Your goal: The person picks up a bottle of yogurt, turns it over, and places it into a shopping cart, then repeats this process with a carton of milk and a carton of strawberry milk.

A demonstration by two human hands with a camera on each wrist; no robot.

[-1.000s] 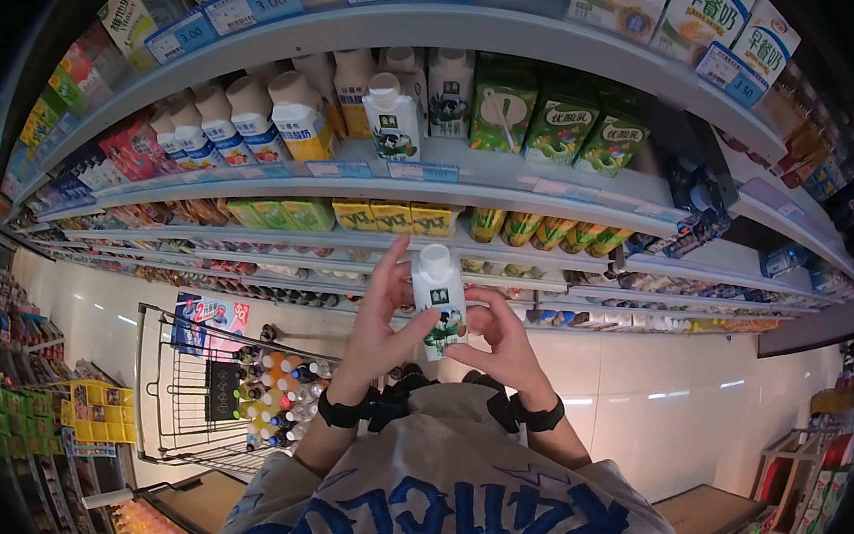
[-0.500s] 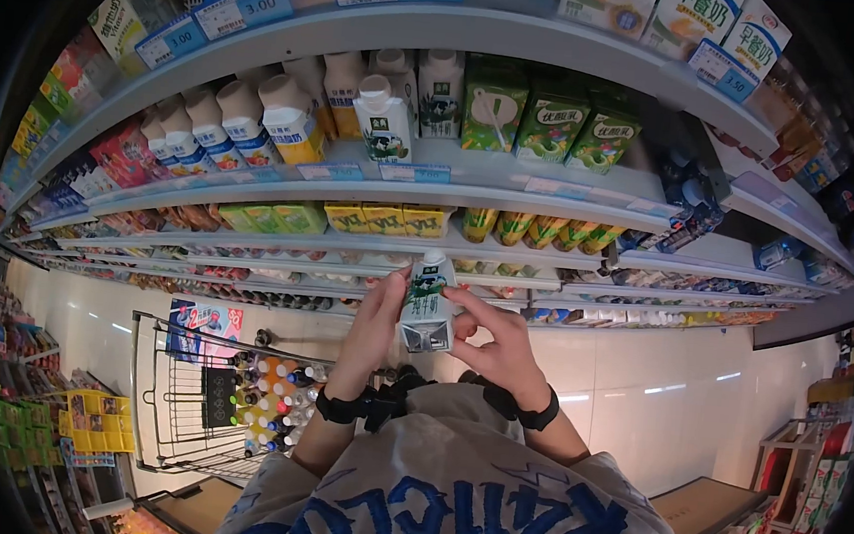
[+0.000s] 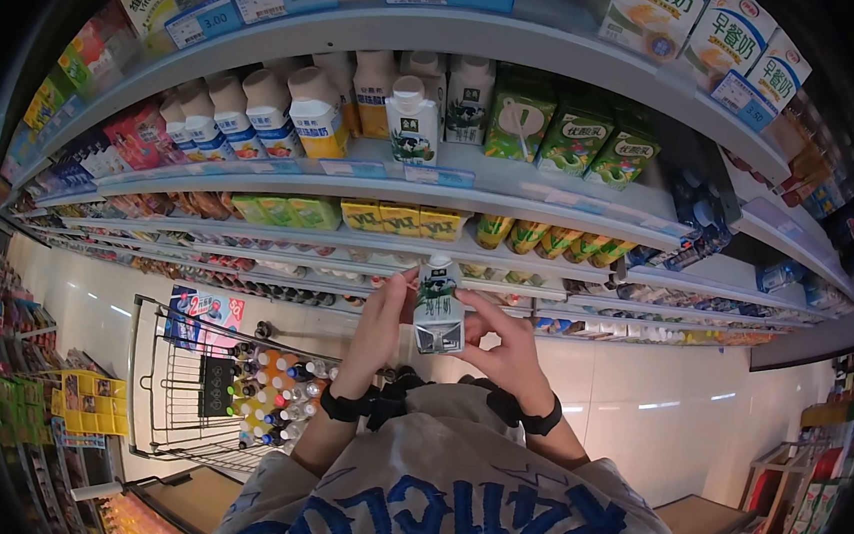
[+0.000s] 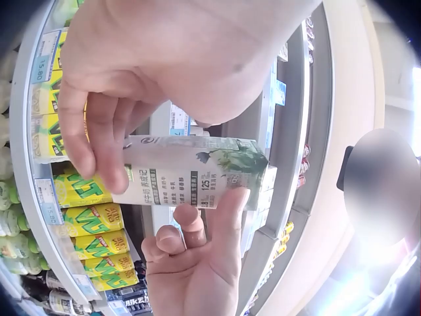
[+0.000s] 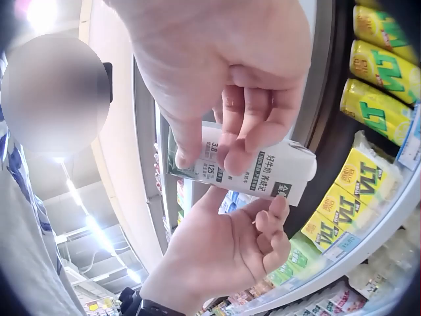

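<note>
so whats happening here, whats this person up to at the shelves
A person stands in front of a shop's chilled shelves, holding a small milk carton up between both hands. The left hand grips it on one side and the right hand pinches the other, with the carton tilted so its base faces the camera, as if they are looking it over. More cartons like it stand on the shelf above. A shopping cart with bottles in it is parked to their left.
</note>
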